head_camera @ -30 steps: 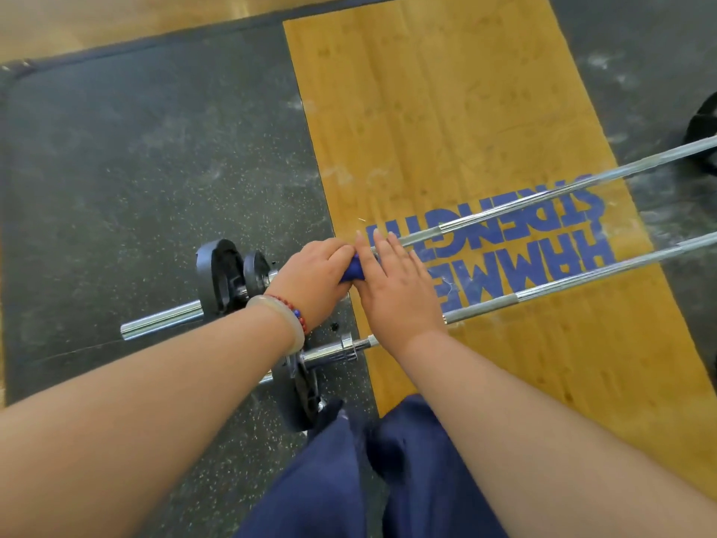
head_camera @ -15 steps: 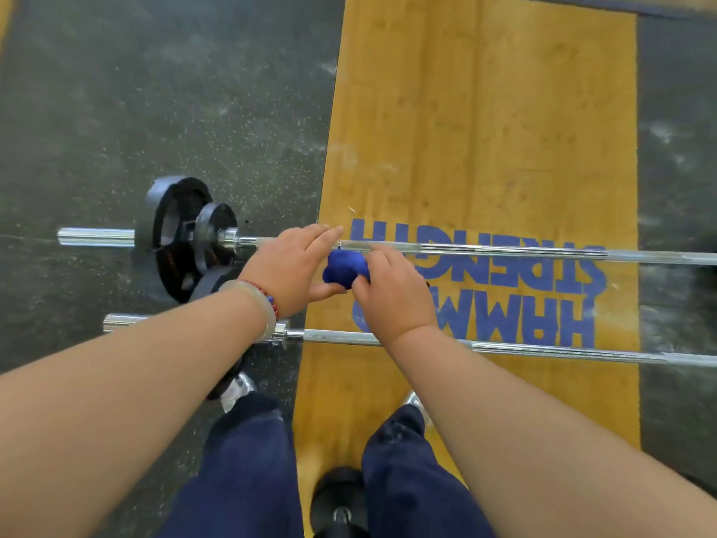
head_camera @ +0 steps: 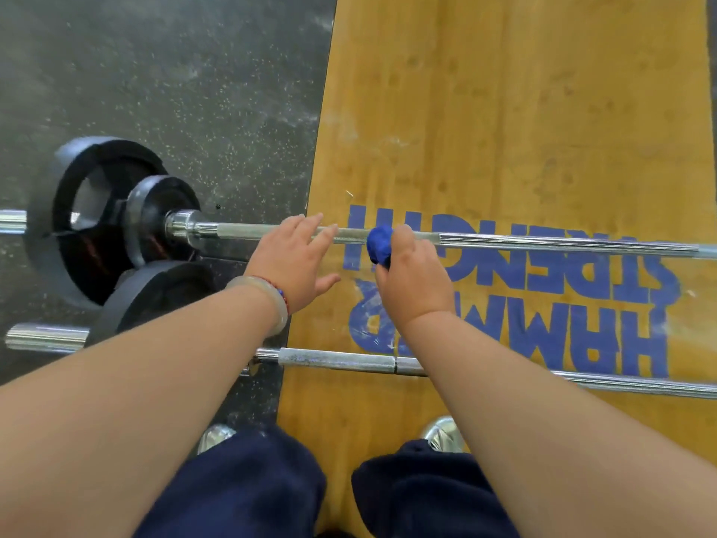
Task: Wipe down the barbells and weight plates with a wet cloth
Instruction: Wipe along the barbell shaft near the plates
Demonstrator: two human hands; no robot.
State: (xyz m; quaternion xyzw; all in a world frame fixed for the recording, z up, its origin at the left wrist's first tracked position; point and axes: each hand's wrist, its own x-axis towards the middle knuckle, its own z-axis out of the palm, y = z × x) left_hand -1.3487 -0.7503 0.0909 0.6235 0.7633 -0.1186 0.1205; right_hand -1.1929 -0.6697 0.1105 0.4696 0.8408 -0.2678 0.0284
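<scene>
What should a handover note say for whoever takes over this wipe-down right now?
The left hand is open, straight fingers laid across the far chrome barbell.
The right hand holds the bunched blue cloth against that bar's knurled stretch, just right of the left hand.
The near chrome barbell lies parallel, closer to the person, untouched; the black round weight plates sit on both bars' left ends.
Done: cannot tell what is already wiped.
Remaining, probably: rest of the far bar, the near bar, the plates.

The far barbell [head_camera: 543, 242] lies behind the near barbell [head_camera: 337, 361], weight plates [head_camera: 97, 211] at left, platform [head_camera: 504, 110] beneath at right.
</scene>
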